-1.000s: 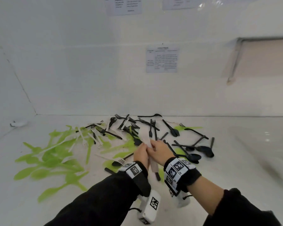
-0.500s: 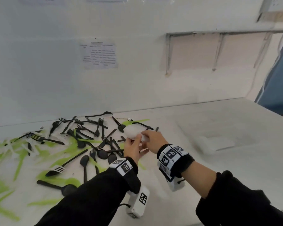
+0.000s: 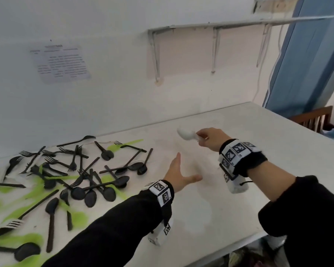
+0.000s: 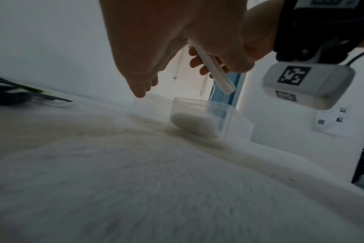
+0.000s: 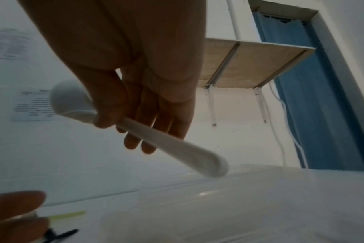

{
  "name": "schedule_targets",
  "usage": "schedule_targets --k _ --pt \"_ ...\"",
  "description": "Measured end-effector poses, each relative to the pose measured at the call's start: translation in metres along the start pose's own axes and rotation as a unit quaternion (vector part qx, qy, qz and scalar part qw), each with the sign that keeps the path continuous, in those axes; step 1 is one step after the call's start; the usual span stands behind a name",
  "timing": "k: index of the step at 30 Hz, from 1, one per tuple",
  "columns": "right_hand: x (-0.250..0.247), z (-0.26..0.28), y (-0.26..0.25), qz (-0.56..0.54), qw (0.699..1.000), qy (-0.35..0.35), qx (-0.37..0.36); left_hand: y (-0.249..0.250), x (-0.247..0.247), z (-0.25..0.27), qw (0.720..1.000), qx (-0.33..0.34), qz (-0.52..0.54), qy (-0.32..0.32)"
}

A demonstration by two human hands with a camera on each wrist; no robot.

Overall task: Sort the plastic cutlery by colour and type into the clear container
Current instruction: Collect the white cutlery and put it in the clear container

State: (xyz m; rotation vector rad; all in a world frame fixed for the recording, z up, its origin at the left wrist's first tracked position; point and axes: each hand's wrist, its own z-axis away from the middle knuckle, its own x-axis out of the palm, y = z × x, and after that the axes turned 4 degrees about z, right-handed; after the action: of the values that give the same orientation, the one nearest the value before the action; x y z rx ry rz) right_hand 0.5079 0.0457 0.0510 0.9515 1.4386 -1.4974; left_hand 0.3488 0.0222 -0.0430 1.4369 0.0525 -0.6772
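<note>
Since half a second earlier, the right hand point(image 3: 210, 138) had been carried away from the left, out toward 1 o'clock over bare table point(image 3: 258, 170); the two hands, then together at the edge of the pile point(image 3: 81, 170), were now apart; the view had also been swung rightward, so that the pile lay at 9 o'clock. A white spoon point(image 3: 186, 134) was held by the right hand, pinched near the neck between thumb and curled fingers point(image 5: 106, 105), its bowl pointing toward 10 o'clock and its handle point(image 5: 177, 148) projecting free below the palm. The left hand point(image 3: 178, 175) was held flat with fingers spread and nothing in it, low over the table at 6 o'clock of the spoon.

In the left wrist view a clear container point(image 4: 210, 118) was seen standing on the table beyond the hands, with something white already in one compartment; its outline was lost against the table in the head view, so which compartment the spoon was meant for could not be told.

The spoon was judged to be very light, thin and fairly stiff, with a smooth surface likely to slip or twist under a loose pinch; it was best taken at the neck or mid-handle, where balance could be kept; little force was thought to be needed. The black and green pieces in the pile were overlapped, so snagging of neighbours was to be expected when one was lifted.
</note>
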Motion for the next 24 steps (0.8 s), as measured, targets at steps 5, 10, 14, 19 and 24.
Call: schedule_targets --k 5,10,14,19,24 --pt "-0.029 -0.003 0.063 0.096 0.989 -0.11 -0.037 0.022 0.026 -0.031 1.0 -0.029 0.0 -0.009" --pt "-0.033 -0.01 0.098 0.127 0.963 -0.217 -0.095 0.034 0.047 -0.046 0.998 -0.062 -0.016 -0.013" --pt "-0.026 -0.018 0.106 0.192 0.934 -0.262 -0.152 0.037 0.056 -0.048 0.995 -0.094 -0.024 0.004" --pt "-0.016 -0.024 0.11 0.253 0.9 -0.301 -0.19 0.036 0.062 -0.05 0.994 -0.107 -0.002 0.035" --pt "-0.012 -0.03 0.11 0.272 0.892 -0.313 -0.182 0.03 0.065 -0.054 0.992 -0.11 0.041 0.042"
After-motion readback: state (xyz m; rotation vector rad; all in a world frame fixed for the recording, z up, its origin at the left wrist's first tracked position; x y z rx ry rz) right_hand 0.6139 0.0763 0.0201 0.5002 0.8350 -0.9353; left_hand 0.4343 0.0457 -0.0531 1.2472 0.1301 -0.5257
